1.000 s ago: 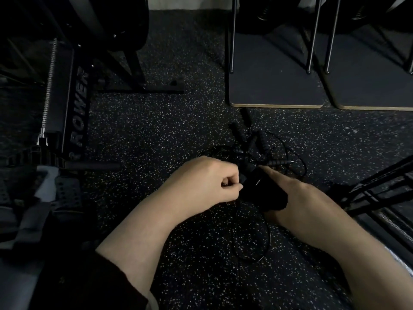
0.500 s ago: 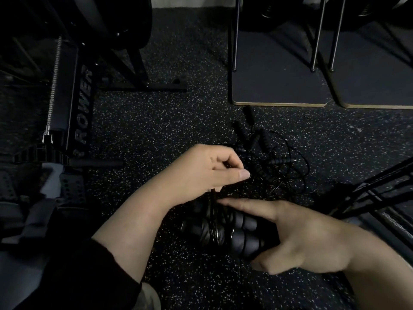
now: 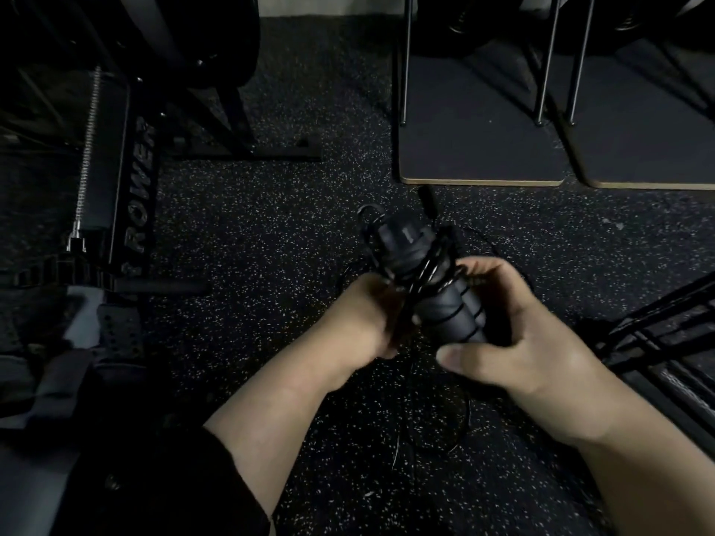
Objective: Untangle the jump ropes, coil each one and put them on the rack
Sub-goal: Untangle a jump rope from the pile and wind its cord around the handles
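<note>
A pair of black ribbed jump rope handles [image 3: 445, 307] is lifted above the speckled floor, with thin black cord wound around their upper ends [image 3: 425, 268]. My right hand [image 3: 522, 342] grips the handles from the right, thumb low in front. My left hand [image 3: 363, 323] holds the cord and the handles from the left. More tangled black rope [image 3: 429, 203] lies on the floor behind my hands, mostly hidden. A loose loop of cord [image 3: 456, 427] hangs down below the handles.
A rowing machine [image 3: 131, 179] runs along the left. Two flat dark platforms [image 3: 483, 148] with thin metal legs sit at the back right. A black metal rack frame [image 3: 657, 323] slants in from the right edge.
Both hands have raised the handles off the floor and turned them upright. My left hand moved from pinching cord above to holding at the handles' left side; my right closed around them.
</note>
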The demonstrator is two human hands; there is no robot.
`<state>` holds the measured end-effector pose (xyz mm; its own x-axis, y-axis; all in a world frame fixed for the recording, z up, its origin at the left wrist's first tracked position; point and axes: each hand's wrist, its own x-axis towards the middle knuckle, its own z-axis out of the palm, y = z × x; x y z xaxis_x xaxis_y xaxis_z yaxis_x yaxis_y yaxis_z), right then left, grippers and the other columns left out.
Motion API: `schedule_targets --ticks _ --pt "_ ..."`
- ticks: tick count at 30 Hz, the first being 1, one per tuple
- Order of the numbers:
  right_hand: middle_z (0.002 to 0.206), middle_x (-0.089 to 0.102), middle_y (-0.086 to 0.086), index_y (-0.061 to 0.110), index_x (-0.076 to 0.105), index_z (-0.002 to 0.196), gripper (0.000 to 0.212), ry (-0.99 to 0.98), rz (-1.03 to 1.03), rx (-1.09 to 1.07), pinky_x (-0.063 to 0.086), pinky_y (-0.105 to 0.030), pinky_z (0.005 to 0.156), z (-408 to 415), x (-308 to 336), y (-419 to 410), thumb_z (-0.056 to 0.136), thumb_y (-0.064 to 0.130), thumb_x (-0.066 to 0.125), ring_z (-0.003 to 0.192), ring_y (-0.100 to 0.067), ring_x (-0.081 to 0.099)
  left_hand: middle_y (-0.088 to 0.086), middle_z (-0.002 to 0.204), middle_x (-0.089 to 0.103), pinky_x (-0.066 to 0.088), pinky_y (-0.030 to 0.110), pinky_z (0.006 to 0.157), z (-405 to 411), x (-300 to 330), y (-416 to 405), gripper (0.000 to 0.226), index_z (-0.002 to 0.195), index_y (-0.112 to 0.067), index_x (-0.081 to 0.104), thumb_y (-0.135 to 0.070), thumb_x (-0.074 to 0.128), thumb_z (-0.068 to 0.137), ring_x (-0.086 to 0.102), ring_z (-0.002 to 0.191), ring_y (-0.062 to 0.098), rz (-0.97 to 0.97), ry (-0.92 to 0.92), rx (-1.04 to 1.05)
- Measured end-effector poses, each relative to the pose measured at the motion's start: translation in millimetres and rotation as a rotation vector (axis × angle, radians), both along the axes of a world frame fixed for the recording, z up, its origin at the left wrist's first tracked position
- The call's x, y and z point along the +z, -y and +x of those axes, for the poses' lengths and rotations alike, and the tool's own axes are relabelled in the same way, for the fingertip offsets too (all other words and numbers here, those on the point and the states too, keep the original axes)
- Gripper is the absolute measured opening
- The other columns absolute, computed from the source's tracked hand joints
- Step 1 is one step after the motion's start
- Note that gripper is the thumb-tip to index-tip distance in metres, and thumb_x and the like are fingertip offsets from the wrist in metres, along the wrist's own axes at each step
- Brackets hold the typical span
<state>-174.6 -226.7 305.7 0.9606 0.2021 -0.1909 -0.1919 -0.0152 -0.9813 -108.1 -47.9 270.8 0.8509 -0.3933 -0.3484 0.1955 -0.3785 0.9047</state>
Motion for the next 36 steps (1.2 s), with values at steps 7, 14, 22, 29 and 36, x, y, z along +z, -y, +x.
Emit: schedule_targets --ticks 7,14,22,29,36 --pt "0.104 0.071 0.022 0.043 0.046 0.125 0.065 -0.017 -0.375 -0.351 0.050 -0.024 0.085 6.6 -14.9 5.4 0.076 0.030 0.088 0.095 0.004 0.068 0.000 0.061 0.049 0.034 0.034 0.053 1.5 6.9 4.5 0.030 0.083 -0.001 0.058 -0.021 0.052 0.104 0.041 0.055 0.013 0.188 0.160 -0.137" --pt "0.096 0.065 0.013 0.047 0.039 0.128 0.066 -0.090 -0.770 -0.269 0.054 -0.038 0.066 3.8 -11.8 4.0 0.082 0.031 0.083 0.079 -0.010 0.065 -0.013 0.101 0.068 0.049 0.017 0.070 -1.6 14.4 1.7 0.022 0.118 -0.029 0.072 -0.027 0.065 0.097 0.060 0.084 -0.003 0.399 0.412 -0.274" --pt "0.086 0.068 0.014 0.059 0.040 0.117 0.064 -0.129 -0.894 0.167 0.055 -0.024 0.058 3.8 -7.7 -5.8 0.079 0.036 0.087 0.069 -0.002 0.066 -0.011 0.051 0.045 0.026 0.021 0.047 3.9 33.0 -11.7 0.007 0.095 -0.035 0.059 -0.028 0.059 0.097 0.041 0.048 0.009 0.382 0.599 -0.310" --pt "0.111 0.076 0.012 0.049 0.057 0.131 0.065 -0.196 -0.419 0.472 0.058 -0.043 0.095 -2.4 3.4 -13.0 0.081 0.020 0.086 0.102 -0.013 0.072 -0.010 0.047 0.046 0.031 0.021 0.047 10.6 34.0 -24.3 0.010 0.093 -0.025 0.073 -0.020 0.065 0.096 0.034 0.045 0.007 0.105 0.361 -0.284" --pt "0.117 0.073 -0.005 0.041 0.059 0.111 0.055 -0.180 -0.212 0.452 0.057 -0.060 0.092 -7.7 7.6 -7.5 0.077 0.009 0.088 0.108 -0.032 0.072 -0.005 0.058 0.058 0.044 0.024 0.056 19.0 28.0 -26.7 0.019 0.093 -0.021 0.075 -0.029 0.060 0.102 0.051 0.052 0.004 0.002 0.124 -0.392"
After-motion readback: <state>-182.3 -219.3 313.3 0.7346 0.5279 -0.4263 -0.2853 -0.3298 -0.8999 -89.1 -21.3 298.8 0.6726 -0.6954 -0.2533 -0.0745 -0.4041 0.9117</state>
